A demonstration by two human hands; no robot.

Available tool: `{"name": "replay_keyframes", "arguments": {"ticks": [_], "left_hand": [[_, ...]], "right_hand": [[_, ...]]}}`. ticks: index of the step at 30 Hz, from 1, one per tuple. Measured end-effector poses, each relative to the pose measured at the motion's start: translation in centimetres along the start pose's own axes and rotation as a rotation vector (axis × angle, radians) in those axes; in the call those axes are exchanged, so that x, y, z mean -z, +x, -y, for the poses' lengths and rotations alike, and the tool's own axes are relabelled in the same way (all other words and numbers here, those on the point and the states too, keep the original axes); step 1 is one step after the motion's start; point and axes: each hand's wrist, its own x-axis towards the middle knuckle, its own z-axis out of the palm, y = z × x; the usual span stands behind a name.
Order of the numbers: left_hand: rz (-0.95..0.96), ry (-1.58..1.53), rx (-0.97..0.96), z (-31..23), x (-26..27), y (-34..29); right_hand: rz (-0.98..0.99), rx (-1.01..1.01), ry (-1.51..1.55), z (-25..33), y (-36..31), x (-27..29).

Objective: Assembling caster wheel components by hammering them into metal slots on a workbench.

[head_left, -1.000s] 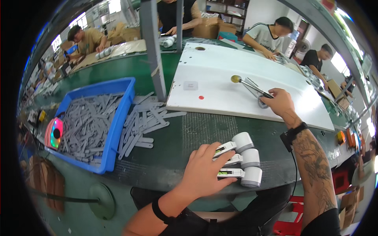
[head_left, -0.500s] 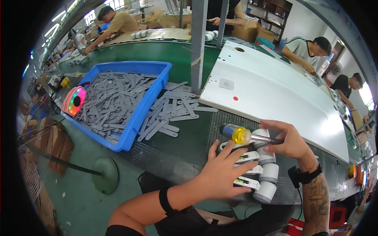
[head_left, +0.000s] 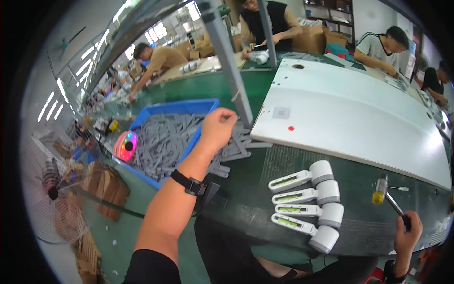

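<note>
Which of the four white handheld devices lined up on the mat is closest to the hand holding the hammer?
The bottom white device, the row's nearest-to-camera one, lies closest to the right hand gripping the hammer; the other three sit farther up.

Factory assembly floor, seen from where I sit at the line.

I look down a long green bench with a blue bin heaped with grey plastic strips, a row of white handheld units and a white panel. Other workers bend over neighbouring benches among cardboard boxes, under strip lights, with a floor fan nearby.
</note>
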Motion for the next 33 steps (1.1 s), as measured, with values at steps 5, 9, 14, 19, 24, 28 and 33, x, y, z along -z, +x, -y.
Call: {"name": "replay_keyframes", "arguments": {"ticks": [5, 9, 14, 19, 24, 28, 33], "left_hand": [[0.018, 0.694, 0.014, 5.2, -0.5, 4.9], [0.156, 0.883, 0.111, 6.4, -1.3, 5.9], [0.126, 0.941, 0.199, 4.3, -1.9, 5.3], [-0.089, 0.886, 0.066, 3.4, -1.5, 1.8], [-0.21, 0.64, -0.016, 1.1, 0.5, -3.3], [-0.102, 0.12, -0.08, 1.1, 1.7, -9.8], [0.041, -0.302, -0.108, -3.6, -1.1, -15.0]], "right_hand": [[-0.169, 0.024, -0.016, -3.7, -3.2, 0.3], [-0.28, 0.131, -0.042, -4.6, -3.9, -0.8], [-0.277, 0.204, -0.161, -4.3, -4.1, -0.7], [-0.334, 0.371, -0.165, -3.8, -3.3, -0.7], [-0.38, 0.33, -0.122, -4.2, -4.2, -0.4], [-0.387, 0.204, 0.09, -3.5, -4.7, -0.2], [-0.365, 0.083, 0.153, -4.4, -4.7, -0.2]]}}
